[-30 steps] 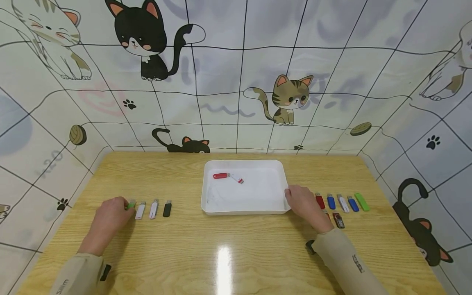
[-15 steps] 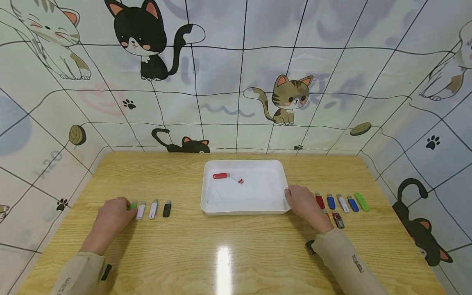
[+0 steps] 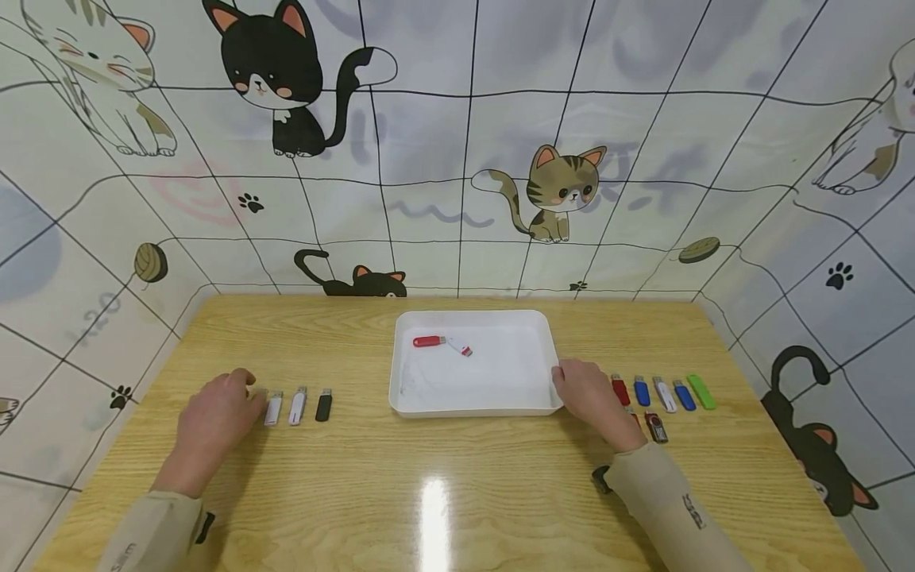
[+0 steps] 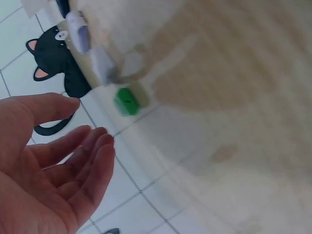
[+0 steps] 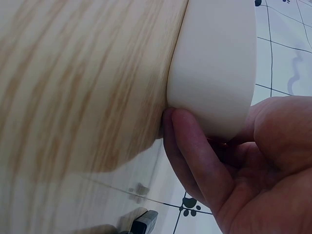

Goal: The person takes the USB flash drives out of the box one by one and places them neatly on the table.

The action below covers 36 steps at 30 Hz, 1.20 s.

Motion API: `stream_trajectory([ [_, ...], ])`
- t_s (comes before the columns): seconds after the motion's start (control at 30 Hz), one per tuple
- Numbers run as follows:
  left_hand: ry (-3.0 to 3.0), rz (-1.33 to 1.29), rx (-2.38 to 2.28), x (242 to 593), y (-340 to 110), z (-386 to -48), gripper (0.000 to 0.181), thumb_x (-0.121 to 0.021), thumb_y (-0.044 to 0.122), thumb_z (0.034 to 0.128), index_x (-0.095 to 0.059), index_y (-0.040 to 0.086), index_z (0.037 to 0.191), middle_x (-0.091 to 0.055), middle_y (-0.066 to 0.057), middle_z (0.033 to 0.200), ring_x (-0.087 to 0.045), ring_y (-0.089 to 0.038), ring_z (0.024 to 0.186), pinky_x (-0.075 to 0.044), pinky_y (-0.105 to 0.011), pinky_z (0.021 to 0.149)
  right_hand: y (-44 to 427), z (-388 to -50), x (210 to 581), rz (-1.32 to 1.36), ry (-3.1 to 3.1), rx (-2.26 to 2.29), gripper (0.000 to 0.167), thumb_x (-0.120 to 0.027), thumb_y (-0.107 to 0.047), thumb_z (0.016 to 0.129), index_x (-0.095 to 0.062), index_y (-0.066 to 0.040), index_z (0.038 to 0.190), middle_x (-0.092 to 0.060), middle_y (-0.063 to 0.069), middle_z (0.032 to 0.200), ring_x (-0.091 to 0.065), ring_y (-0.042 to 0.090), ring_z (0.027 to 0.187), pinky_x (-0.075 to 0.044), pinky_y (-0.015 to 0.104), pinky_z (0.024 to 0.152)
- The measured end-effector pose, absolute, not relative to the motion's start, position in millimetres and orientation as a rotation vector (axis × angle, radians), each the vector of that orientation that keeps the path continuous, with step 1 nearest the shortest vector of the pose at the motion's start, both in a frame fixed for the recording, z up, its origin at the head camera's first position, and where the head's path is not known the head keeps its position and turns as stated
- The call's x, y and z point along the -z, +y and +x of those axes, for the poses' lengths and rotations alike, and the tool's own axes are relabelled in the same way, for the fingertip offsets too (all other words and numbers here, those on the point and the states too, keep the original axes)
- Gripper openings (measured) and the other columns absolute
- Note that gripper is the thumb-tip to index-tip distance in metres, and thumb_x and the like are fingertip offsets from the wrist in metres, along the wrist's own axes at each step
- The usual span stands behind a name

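Note:
My left hand [image 3: 218, 425] hovers over the left part of the table, thumb and fingers apart and holding nothing. Just beyond its fingertips in the left wrist view lies a green USB stick [image 4: 126, 102]; in the head view the hand hides it. To its right stand in a row two white USB sticks [image 3: 297, 406] and a black USB stick [image 3: 324, 405]. My right hand [image 3: 589, 397] grips the right end of a white tray [image 3: 500, 373], thumb inside and fingers under the outer wall. In the tray lie a red USB stick [image 3: 429, 341] and a white-and-red USB stick [image 3: 461, 346].
Right of the tray several USB sticks lie in rows, among them a red one [image 3: 620, 389], a blue one [image 3: 642, 391], a green one [image 3: 701, 392] and a dark red one [image 3: 655, 427]. My right wrist partly covers another. Cat-patterned cloth walls [image 3: 429, 214] enclose the wooden table [image 3: 357, 492].
My left hand has let go of the green USB stick at the left end of the row and lifted slightly, its fingers opening. The right hand and tray have stayed still.

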State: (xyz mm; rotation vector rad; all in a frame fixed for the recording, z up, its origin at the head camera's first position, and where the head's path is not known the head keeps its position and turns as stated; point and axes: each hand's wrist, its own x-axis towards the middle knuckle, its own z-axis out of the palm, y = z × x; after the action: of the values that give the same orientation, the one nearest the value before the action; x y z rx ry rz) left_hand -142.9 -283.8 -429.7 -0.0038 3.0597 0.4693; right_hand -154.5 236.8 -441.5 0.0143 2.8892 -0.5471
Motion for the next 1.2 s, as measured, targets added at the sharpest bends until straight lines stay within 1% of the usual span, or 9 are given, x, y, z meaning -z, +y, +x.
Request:
stream_trajectory([
  [0.13,3.178,0.108,-0.503,422,-269,-144,0.035,-0.064,0.018,0.0982,-0.064,-0.009,0.12,-0.068,-0.025,0.105,-0.065,-0.033,0.075,-0.052,-0.044,0.053,237,-154,441,0.011,2.893,0.544,0.028,-0.048,-0.015,0.108,-0.062,0.0,0.09,-0.048,0.007,0.068,-0.047,0.021,0.06,-0.038,0.029,0.055],
  [0.23,3.228,0.18,-0.551,415,-254,-146,0.031,-0.065,0.017,0.0978,-0.066,-0.007,0.118,-0.069,-0.023,0.106,-0.065,-0.031,0.075,-0.053,-0.045,0.055,237,-154,442,0.013,2.891,0.547,0.028,-0.048,-0.015,0.108,-0.061,-0.001,0.088,-0.048,0.007,0.068,-0.047,0.021,0.06,-0.038,0.029,0.055],
  [0.4,3.271,0.293,-0.621,406,-225,-150,0.027,-0.066,0.016,0.0984,-0.068,-0.003,0.117,-0.069,-0.019,0.107,-0.067,-0.034,0.083,-0.056,-0.05,0.065,237,-154,443,0.022,2.884,0.542,0.028,-0.048,-0.016,0.108,-0.061,-0.001,0.089,-0.049,0.007,0.069,-0.048,0.021,0.061,-0.039,0.03,0.056],
  [0.6,3.289,0.498,-0.711,400,-188,-161,0.022,-0.069,0.014,0.0973,-0.07,-0.002,0.113,-0.07,-0.016,0.106,-0.068,-0.033,0.091,-0.057,-0.051,0.074,237,-154,443,0.044,2.871,0.548,0.028,-0.048,-0.016,0.109,-0.061,-0.002,0.088,-0.049,0.008,0.07,-0.048,0.022,0.061,-0.038,0.03,0.056],
  [0.77,3.208,0.689,-0.76,398,-157,-170,0.027,-0.072,0.018,0.0978,-0.07,0.001,0.119,-0.07,-0.012,0.111,-0.067,-0.031,0.102,-0.057,-0.049,0.086,237,-155,443,0.05,2.868,0.542,0.028,-0.048,-0.017,0.109,-0.061,-0.002,0.089,-0.049,0.008,0.07,-0.048,0.022,0.061,-0.039,0.03,0.056],
  [0.87,3.147,0.815,-0.761,399,-143,-175,0.029,-0.073,0.02,0.0977,-0.069,0.003,0.122,-0.069,-0.01,0.113,-0.067,-0.03,0.104,-0.056,-0.048,0.089,236,-155,443,0.046,2.864,0.542,0.028,-0.048,-0.017,0.109,-0.06,-0.002,0.088,-0.049,0.008,0.07,-0.048,0.022,0.062,-0.038,0.03,0.056],
  [1.0,3.099,0.954,-0.717,402,-126,-181,0.03,-0.075,0.021,0.0966,-0.07,0.006,0.122,-0.069,-0.008,0.116,-0.067,-0.027,0.106,-0.056,-0.045,0.091,236,-155,441,0.043,2.861,0.554,0.028,-0.048,-0.017,0.109,-0.06,-0.002,0.088,-0.049,0.008,0.069,-0.048,0.022,0.061,-0.038,0.03,0.056],
  [1.1,3.053,0.982,-0.665,405,-114,-187,0.033,-0.075,0.026,0.0974,-0.069,0.007,0.123,-0.068,-0.007,0.12,-0.066,-0.026,0.11,-0.056,-0.044,0.094,236,-154,441,0.044,2.865,0.559,0.028,-0.049,-0.017,0.109,-0.061,-0.002,0.088,-0.049,0.007,0.069,-0.048,0.022,0.061,-0.038,0.03,0.056],
  [1.2,2.994,0.953,-0.607,406,-103,-192,0.039,-0.071,0.033,0.0997,-0.067,0.007,0.128,-0.066,-0.008,0.126,-0.065,-0.027,0.115,-0.054,-0.045,0.098,236,-154,440,0.043,2.871,0.556,0.028,-0.049,-0.016,0.109,-0.061,-0.002,0.088,-0.049,0.007,0.069,-0.048,0.022,0.061,-0.038,0.029,0.056],
])
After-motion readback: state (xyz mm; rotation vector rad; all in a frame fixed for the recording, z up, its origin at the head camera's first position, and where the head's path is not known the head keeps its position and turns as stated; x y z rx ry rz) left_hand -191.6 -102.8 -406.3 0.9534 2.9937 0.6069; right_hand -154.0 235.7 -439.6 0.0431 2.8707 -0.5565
